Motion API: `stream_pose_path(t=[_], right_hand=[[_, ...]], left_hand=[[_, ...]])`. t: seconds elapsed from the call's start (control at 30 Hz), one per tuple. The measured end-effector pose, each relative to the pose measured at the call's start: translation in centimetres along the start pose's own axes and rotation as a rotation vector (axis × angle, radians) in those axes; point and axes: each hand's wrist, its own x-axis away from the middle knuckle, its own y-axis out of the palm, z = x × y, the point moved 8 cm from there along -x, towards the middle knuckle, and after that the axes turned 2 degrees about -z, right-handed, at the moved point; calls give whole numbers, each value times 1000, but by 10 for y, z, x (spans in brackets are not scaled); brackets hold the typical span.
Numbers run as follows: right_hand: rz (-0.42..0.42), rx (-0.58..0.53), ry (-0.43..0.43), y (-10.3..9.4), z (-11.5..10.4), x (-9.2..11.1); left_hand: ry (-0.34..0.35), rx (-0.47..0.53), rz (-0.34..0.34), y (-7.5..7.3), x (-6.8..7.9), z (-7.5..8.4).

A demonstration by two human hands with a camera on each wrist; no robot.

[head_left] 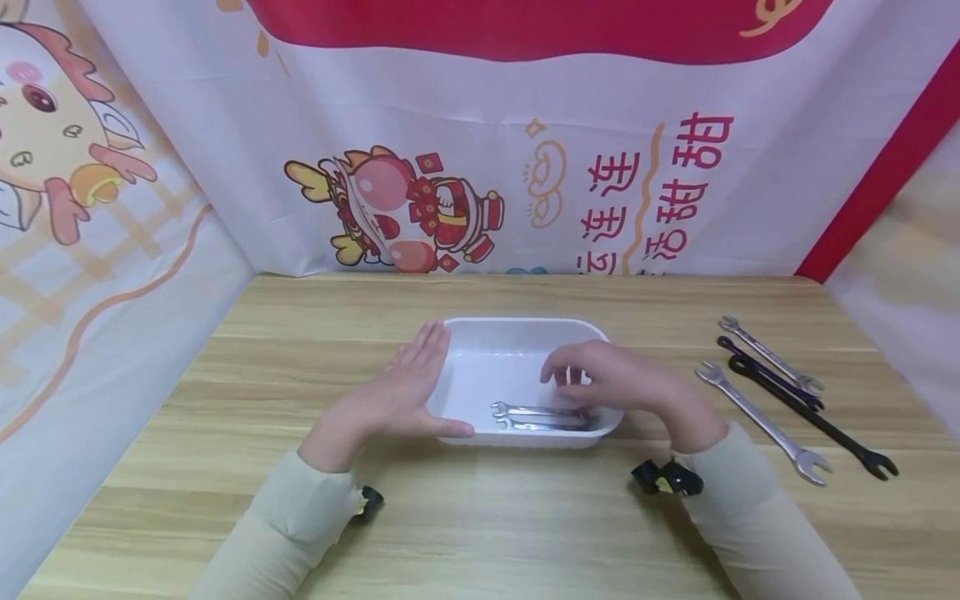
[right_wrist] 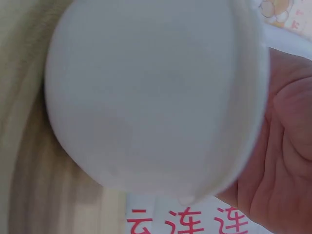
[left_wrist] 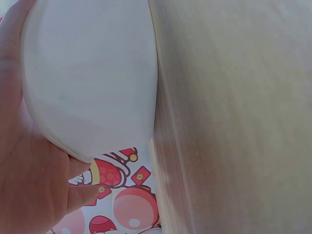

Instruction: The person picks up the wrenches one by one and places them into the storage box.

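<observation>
A white plastic tray [head_left: 480,371] sits on the wooden table. Two small silver wrenches [head_left: 525,410] lie side by side along its near wall, their right ends partly under my right hand. The left hand [head_left: 408,383] rests on the tray's left rim with its fingers straight and the thumb along the front corner; in the left wrist view the palm is against the tray wall [left_wrist: 92,78]. Reaching over the right rim, my right hand [head_left: 600,371] has loosely bent fingers above the tray floor, with no wrench seen between them. The right wrist view shows mostly the tray's outer wall [right_wrist: 146,97].
Right of the tray lie a large silver wrench [head_left: 765,421], a long black wrench [head_left: 813,417], a purple wrench [head_left: 768,371] and a smaller silver wrench [head_left: 772,354]. A printed cloth [head_left: 450,100] hangs behind the table's back edge.
</observation>
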Motion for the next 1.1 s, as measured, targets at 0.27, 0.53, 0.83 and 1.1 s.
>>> stream_pose_path(t=[0.27,0.53,0.83,1.1], right_hand=[[68,38,3,-17,3,10],[123,15,22,-31,7,22],[206,17,45,-51,12,37],[223,5,78,-61,15,46]], left_hand=[[0,2,4,0,0,0],[4,0,-1,1,0,0],[8,2,0,0,0,0],[0,0,-10,0,0,0]])
